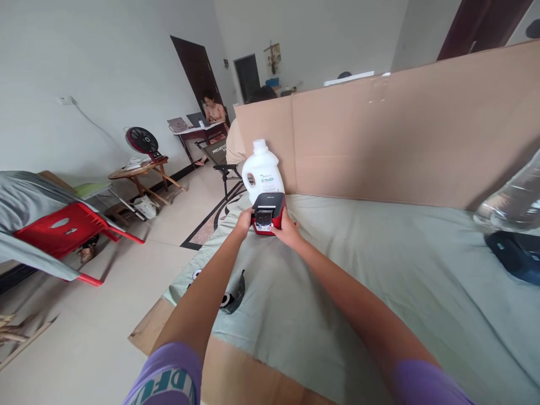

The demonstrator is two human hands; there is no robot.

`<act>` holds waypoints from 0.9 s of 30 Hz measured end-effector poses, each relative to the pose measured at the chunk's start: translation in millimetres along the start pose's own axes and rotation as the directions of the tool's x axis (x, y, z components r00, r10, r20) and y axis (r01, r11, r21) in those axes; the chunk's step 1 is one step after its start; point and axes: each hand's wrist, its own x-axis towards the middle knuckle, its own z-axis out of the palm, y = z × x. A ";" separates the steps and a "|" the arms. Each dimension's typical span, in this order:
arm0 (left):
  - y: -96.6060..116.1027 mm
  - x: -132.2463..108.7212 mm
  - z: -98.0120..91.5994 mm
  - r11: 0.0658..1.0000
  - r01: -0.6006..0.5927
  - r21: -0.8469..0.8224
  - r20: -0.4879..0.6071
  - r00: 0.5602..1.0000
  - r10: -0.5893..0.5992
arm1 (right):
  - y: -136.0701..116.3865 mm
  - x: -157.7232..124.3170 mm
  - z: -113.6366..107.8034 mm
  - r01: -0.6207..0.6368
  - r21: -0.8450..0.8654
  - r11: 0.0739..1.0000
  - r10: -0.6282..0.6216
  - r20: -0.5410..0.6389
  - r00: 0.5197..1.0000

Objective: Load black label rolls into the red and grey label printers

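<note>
Both my arms reach forward to a small red and black label printer (270,203), which sits on the grey-green cloth (337,253). My left hand (243,221) grips its left side, and my right hand (289,228) is closed on its right side with the thumb at the front. Directly behind the printer stands a large white jug (264,169) with a handle and a white cap. Nearer to me, partly hidden by my left forearm, lie a dark translucent piece (236,295) and a white roll (225,299).
A tall cardboard panel (400,129) closes off the back of the table. At the right edge are a clear plastic container (514,197) and a black device (514,256). Left on the floor stand a red chair (63,228) and a stool bearing a fan (143,140). A person sits at a far desk.
</note>
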 end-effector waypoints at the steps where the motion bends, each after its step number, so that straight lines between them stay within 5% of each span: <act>1: 3.7 -2.6 -1.6 1.000 -0.011 0.013 -0.020 1.000 0.012 | -3.5 -6.0 -5.2 -0.101 -0.095 0.990 0.100 -0.010 0.995; 4: 14.6 -24.1 -1.0 0.988 -0.154 0.029 -0.130 0.979 0.157 | -7.7 -44.2 -40.2 -0.224 -0.331 0.917 0.236 -0.003 0.972; 6: 13.2 -53.2 10.3 0.916 -0.399 0.033 -0.193 0.897 0.398 | 1.0 -87.2 -82.7 -0.201 -0.433 0.879 0.223 -0.002 0.975; 8: -0.7 -95.3 31.8 0.793 -0.607 0.049 -0.061 0.791 0.609 | 17.8 -141.2 -139.6 -0.233 -0.540 0.809 0.215 -0.096 0.972; 9: -11.9 -120.6 45.2 0.756 -0.651 0.072 0.102 0.758 0.644 | 27.2 -170.6 -171.8 -0.274 -0.591 0.759 0.206 -0.181 0.962; 11: -38.3 -174.5 73.5 0.682 -0.710 0.173 0.530 0.651 0.543 | 44.3 -229.1 -238.7 -0.383 -0.662 0.644 0.148 -0.383 0.912; 13: -62.8 -223.6 98.5 0.508 -0.835 0.214 0.863 0.405 0.302 | 56.8 -280.3 -301.0 -0.538 -0.659 0.526 0.048 -0.609 0.792; 14: -72.1 -243.1 108.2 0.417 -0.888 0.193 0.935 0.295 0.196 | 61.4 -301.3 -327.7 -0.612 -0.626 0.483 0.001 -0.699 0.716; 16: -83.4 -268.9 120.8 0.281 -0.946 0.161 0.980 0.187 0.067 | 68.5 -332.0 -368.6 -0.769 -0.471 0.433 0.030 -0.845 0.534; 18: -86.4 -279.1 125.0 0.207 -0.964 0.166 0.984 0.174 0.020 | 74.2 -347.7 -392.9 -0.861 -0.305 0.408 0.205 -0.888 0.412; 19: -85.9 -280.3 125.0 0.185 -0.967 0.174 0.984 0.178 0.006 | 76.8 -350.4 -400.0 -0.880 -0.258 0.399 0.302 -0.869 0.392; 23: -82.4 -278.6 120.8 0.147 -0.972 0.184 0.983 0.184 -0.010 | 83.7 -335.7 -412.0 -0.874 -0.231 0.428 0.460 -0.777 0.430; 27: -81.5 -283.4 118.4 0.147 -0.975 0.168 0.986 0.167 -0.014 | 85.2 -308.5 -418.5 -0.904 -0.157 0.398 0.507 -0.783 0.359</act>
